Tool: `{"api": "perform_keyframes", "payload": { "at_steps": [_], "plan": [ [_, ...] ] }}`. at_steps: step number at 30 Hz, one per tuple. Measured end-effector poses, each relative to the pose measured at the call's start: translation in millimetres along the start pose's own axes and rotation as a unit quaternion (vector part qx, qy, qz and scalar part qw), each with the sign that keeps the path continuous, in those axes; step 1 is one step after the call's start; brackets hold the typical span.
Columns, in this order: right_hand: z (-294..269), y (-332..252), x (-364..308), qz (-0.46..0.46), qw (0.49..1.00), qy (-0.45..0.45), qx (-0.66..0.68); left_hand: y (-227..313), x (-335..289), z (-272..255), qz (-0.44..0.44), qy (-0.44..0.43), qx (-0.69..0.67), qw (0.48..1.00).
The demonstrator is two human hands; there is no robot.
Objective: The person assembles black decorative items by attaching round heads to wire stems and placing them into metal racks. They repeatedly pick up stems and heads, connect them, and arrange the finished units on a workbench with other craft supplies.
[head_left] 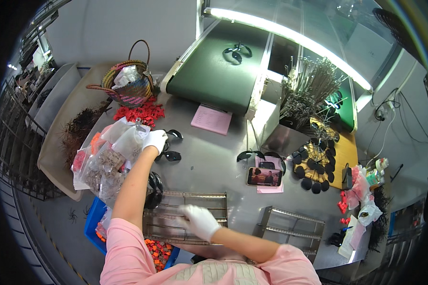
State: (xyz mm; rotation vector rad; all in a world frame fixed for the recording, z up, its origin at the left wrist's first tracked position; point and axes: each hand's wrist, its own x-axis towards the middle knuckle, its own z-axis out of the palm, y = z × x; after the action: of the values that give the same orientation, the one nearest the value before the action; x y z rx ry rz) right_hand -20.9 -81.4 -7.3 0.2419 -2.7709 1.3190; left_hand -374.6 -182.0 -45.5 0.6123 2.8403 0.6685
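My left hand (155, 141) wears a white glove and is closed at the middle of a pair of dark sunglasses lenses (172, 156), which stick out to its right. Its fingertips are partly hidden. Beside it lie clear plastic bags (110, 161) of small brownish parts. My right hand (203, 223), also in a white glove, is over a slotted metal rack (218, 201), its fingers smeared by motion. More black glossy eyewear (154, 190) is gathered at the rack's left end.
A green conveyor (209, 66) carries dark eyewear (237, 53). A woven basket (128, 90) stands beside red pieces (140, 113). On the right are a phone (264, 177), a second rack (294, 228), black oval pieces (314, 166) and a box of wire rods (290, 135). A blue bin (96, 216) is below.
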Motion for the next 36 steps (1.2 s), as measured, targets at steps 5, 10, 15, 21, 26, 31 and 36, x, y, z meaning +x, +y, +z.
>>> {"api": "perform_keyframes", "payload": {
  "at_steps": [5, 10, 15, 21, 26, 31, 36],
  "plan": [
    [-14, 3, -62, -0.121, 0.981, -0.054, -0.144, 14, -22, -28, 0.013, 0.071, -0.052, 0.996],
    [-38, 20, -75, -0.146, 0.970, -0.102, -0.164, 55, -89, -93, 0.040, 0.129, -0.300, 0.944],
    [-62, 29, -84, -0.148, 0.981, -0.092, -0.081, 99, -231, -115, 0.072, 0.229, -0.428, 0.871],
    [-82, -7, -69, 0.143, 0.650, -0.194, 0.721, 143, -360, -39, 0.026, 0.204, -0.336, 0.919],
    [-90, -63, -52, 0.070, 0.867, -0.042, 0.492, 144, -372, -7, 0.020, 0.162, -0.466, 0.870],
    [-98, -34, -32, -0.217, 0.972, 0.076, 0.043, 115, -380, -37, -0.109, 0.198, -0.532, 0.816],
    [-49, 20, 1, 0.199, 0.928, -0.094, 0.302, 90, -393, -55, -0.131, 0.271, -0.515, 0.803]
  ]
}}
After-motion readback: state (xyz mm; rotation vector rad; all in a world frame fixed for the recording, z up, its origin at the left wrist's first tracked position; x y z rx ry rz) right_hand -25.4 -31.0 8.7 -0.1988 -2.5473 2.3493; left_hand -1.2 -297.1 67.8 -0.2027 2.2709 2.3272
